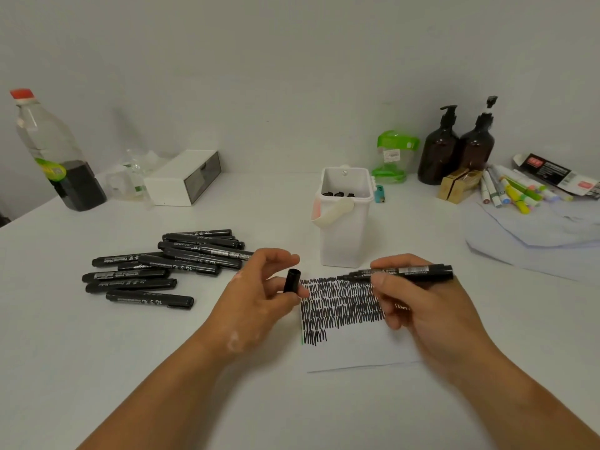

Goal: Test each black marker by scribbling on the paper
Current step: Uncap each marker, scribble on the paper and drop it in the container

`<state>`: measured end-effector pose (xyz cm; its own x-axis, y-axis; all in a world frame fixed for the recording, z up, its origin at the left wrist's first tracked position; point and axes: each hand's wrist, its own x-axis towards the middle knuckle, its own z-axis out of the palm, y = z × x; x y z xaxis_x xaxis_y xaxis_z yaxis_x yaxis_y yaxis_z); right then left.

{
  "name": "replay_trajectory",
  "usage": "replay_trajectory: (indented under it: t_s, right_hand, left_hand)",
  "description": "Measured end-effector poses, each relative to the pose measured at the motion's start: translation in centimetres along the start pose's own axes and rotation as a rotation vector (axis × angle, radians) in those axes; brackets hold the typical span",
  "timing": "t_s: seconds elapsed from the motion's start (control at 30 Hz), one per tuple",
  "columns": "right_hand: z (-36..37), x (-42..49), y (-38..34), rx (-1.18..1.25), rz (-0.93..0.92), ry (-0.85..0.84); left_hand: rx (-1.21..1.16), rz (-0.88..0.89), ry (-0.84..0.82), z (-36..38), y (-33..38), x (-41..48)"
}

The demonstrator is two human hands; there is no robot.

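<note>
My left hand (259, 293) pinches a black marker cap (292, 280) just left of the paper. My right hand (418, 306) grips an uncapped black marker (409, 272) held level over the paper's top edge, its tip pointing left. The white paper (357, 345) lies between my hands, its upper part covered in rows of black scribbles (341, 303). Several capped black markers (168, 264) lie in a loose pile on the table to the left. A white handled container (345, 219) behind the paper holds a few black markers (337, 193).
A bottle with dark liquid (55, 154) stands at far left beside a white box (183, 177). Two brown pump bottles (454, 151), a green item (394, 157), coloured markers (516, 190) and loose paper sheets (535, 235) crowd the right side.
</note>
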<state>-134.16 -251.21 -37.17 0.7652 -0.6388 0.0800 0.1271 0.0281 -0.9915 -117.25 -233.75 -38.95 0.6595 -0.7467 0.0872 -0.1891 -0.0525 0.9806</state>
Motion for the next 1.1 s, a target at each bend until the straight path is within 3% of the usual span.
replay_trajectory:
  t_s: [0.17, 0.37, 0.6, 0.83, 1.1]
  right_hand:
    - [0.0, -0.1, -0.7, 0.246, 0.062, -0.035]
    - [0.0, -0.3, -0.8, 0.195, -0.032, -0.029]
    - [0.4, -0.6, -0.2, 0.063, -0.007, -0.137]
    - [1.7, -1.3, 0.0, -0.164, -0.063, -0.213]
    - [2.5, -1.2, 0.1, -0.002, -0.047, -0.182]
  left_hand:
    - [-0.065, 0.015, -0.019, -0.2, 0.1, 0.1]
    - [-0.061, 0.087, -0.140, -0.2, -0.2, 0.1]
    - [-0.110, 0.088, -0.246, 0.1, -0.3, 0.0]
    - [-0.298, 0.013, -0.208, 1.8, 0.5, -0.6]
    - [-0.291, 0.006, -0.097, 2.6, 1.2, -1.0]
